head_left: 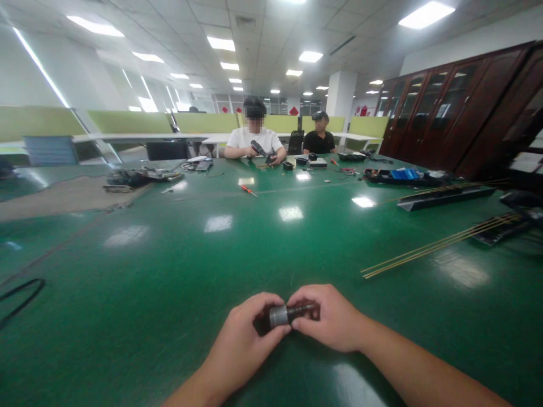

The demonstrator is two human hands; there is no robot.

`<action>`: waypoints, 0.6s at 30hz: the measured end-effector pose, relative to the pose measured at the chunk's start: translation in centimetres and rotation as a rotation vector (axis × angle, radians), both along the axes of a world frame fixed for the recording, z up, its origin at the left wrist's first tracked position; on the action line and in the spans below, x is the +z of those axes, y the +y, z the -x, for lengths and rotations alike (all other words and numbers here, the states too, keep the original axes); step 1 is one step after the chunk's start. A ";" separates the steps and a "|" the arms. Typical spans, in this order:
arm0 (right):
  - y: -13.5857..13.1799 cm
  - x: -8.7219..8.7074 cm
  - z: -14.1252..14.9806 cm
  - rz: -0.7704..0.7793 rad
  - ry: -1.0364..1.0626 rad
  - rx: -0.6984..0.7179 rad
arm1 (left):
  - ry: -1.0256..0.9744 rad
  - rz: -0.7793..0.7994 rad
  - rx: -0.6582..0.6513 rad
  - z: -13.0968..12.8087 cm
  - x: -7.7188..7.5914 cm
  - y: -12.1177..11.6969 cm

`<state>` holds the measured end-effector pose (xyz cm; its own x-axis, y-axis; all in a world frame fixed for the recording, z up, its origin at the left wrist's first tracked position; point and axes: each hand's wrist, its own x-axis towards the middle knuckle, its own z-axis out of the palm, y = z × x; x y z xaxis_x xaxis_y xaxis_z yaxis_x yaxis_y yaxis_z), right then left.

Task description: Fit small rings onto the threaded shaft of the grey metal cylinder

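Observation:
Close to me, a small black-and-silver cylindrical metal part (279, 316) lies sideways between my two hands, just over the green tabletop (237, 254). My left hand (244, 328) is closed around its thick, dark end, with the thumb along the near side. The narrower, shaft-like end points right, where my right hand (331, 319) pinches it between thumb and fingers. Some of the part is covered by my fingers, so its exact kind cannot be made out. Both hands are near each other, thumbs almost touching.
Thin yellowish rods (424, 252) lie to the right, before a dark metal channel (449, 198). A red-handled screwdriver (248, 190) rests mid-table. Across the table, one person (254, 141) holds a power drill; another person (320, 138) sits beside. A black cable (25, 299) curls at left.

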<state>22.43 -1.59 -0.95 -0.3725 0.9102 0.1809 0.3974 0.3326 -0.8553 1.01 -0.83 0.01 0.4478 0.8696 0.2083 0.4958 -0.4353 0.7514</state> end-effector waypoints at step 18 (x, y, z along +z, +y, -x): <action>0.0 0.6 0.0 -0.057 -0.052 -0.029 | 0.000 -0.002 0.015 0.0 -0.2 0.0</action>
